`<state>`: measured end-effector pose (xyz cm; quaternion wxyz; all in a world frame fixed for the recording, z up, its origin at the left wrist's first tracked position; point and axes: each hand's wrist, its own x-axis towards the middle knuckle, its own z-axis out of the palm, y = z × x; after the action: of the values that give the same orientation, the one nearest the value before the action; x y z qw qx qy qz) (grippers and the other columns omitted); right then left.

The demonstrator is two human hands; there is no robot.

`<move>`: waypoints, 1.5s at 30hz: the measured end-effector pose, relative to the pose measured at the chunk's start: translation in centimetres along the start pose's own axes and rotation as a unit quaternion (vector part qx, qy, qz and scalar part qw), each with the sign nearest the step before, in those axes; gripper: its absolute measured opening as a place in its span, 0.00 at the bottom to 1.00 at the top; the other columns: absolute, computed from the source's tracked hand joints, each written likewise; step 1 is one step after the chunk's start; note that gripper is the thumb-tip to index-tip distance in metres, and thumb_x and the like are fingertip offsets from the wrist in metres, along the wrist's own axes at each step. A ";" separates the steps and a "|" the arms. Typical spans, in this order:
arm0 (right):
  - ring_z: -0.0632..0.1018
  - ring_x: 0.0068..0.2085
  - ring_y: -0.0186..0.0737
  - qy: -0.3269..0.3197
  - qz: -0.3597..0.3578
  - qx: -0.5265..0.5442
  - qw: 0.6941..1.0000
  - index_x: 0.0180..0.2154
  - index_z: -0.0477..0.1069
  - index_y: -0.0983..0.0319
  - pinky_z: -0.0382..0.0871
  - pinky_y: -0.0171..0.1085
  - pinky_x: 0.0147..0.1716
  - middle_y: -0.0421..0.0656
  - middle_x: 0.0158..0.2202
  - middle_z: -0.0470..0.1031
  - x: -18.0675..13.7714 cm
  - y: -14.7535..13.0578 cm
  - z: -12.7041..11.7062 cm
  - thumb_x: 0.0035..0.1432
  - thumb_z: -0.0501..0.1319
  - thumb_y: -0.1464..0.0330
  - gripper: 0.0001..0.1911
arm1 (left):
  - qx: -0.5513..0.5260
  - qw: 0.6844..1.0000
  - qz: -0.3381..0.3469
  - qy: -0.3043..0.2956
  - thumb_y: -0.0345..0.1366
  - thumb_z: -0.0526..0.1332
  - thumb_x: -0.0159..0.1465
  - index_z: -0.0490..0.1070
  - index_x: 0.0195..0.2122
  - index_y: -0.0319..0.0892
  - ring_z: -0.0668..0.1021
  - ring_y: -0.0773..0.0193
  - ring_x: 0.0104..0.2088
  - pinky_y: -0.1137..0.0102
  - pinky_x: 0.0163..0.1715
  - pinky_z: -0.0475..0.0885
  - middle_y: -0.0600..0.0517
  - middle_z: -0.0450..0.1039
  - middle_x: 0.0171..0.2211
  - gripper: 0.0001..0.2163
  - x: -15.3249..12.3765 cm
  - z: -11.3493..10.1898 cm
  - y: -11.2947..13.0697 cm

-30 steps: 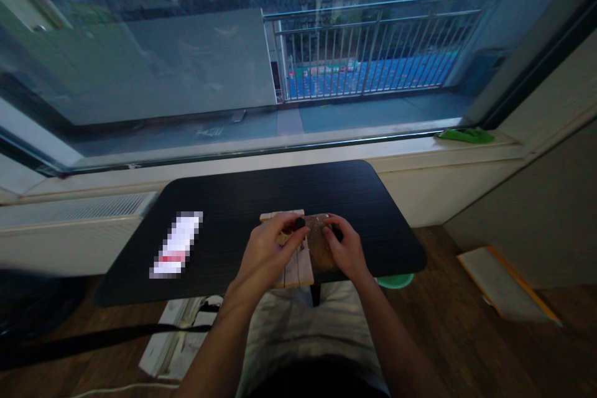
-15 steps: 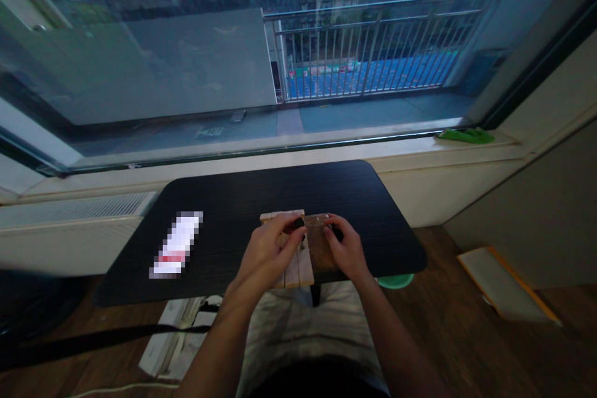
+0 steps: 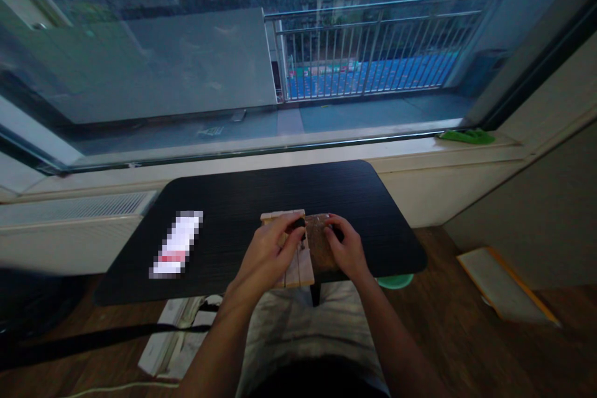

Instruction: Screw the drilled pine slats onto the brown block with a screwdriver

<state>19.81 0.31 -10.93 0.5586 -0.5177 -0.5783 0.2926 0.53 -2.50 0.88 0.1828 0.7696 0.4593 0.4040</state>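
My left hand [image 3: 275, 244] pinches a small dark piece [image 3: 301, 222] between thumb and forefinger. Beneath it lies a pale wooden slatted board [image 3: 293, 272], partly covered by the hand. Against the board's right side is a brown speckled piece [image 3: 319, 245] with a shiny top edge. My right hand [image 3: 347, 245] is at this piece's right side, thumb and forefinger curled close together over it. What those fingers grip is too small and dark to make out. Some small dark bits [image 3: 303, 246] show on the board under my left thumb.
The black table [image 3: 233, 193] has rounded corners and stands against the window sill [image 3: 401, 148]. A blurred-out white and red flat item [image 3: 178, 245] lies at its left. Under the right edge shows a green basin [image 3: 395, 281]. A green cloth [image 3: 466, 136] rests on the sill.
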 end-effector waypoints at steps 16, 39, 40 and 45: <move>0.78 0.53 0.52 0.003 -0.003 0.002 1.000 0.39 0.75 0.58 0.70 0.55 0.56 0.50 0.50 0.79 0.0 0.0 0.0 0.59 0.59 0.65 0.08 | -0.016 0.998 -0.044 -0.036 0.37 0.53 0.71 0.73 0.56 0.42 0.83 0.56 0.46 0.62 0.50 0.77 0.45 0.82 0.48 0.16 -0.1 0.0 0.1; 0.78 0.53 0.52 -0.002 0.004 -0.002 1.000 0.39 0.75 0.57 0.70 0.54 0.57 0.50 0.51 0.79 -0.1 0.2 0.0 0.59 0.60 0.65 0.08 | -0.015 0.998 -0.048 0.038 0.42 0.66 0.65 0.80 0.45 0.44 0.80 0.50 0.55 0.56 0.54 0.77 0.48 0.84 0.43 0.11 0.1 0.5 -0.7; 0.78 0.53 0.52 -0.001 0.003 -0.001 1.000 0.39 0.75 0.57 0.70 0.54 0.57 0.50 0.51 0.79 -0.1 0.2 0.0 0.59 0.60 0.65 0.08 | -0.021 0.998 -0.051 0.035 0.42 0.65 0.65 0.80 0.45 0.44 0.82 0.51 0.52 0.57 0.53 0.78 0.48 0.84 0.44 0.11 0.1 0.5 -0.6; 0.78 0.53 0.51 0.001 0.001 0.001 1.000 0.39 0.75 0.57 0.70 0.53 0.57 0.49 0.50 0.79 -0.1 0.1 0.0 0.59 0.60 0.65 0.08 | -0.027 0.998 -0.061 0.013 0.41 0.64 0.66 0.79 0.47 0.44 0.86 0.57 0.40 0.65 0.44 0.82 0.49 0.84 0.43 0.12 0.1 0.3 -0.2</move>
<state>19.83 0.25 -11.05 0.5592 -0.5178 -0.5771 0.2935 0.66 -2.27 0.58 0.2222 0.7296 0.4967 0.4142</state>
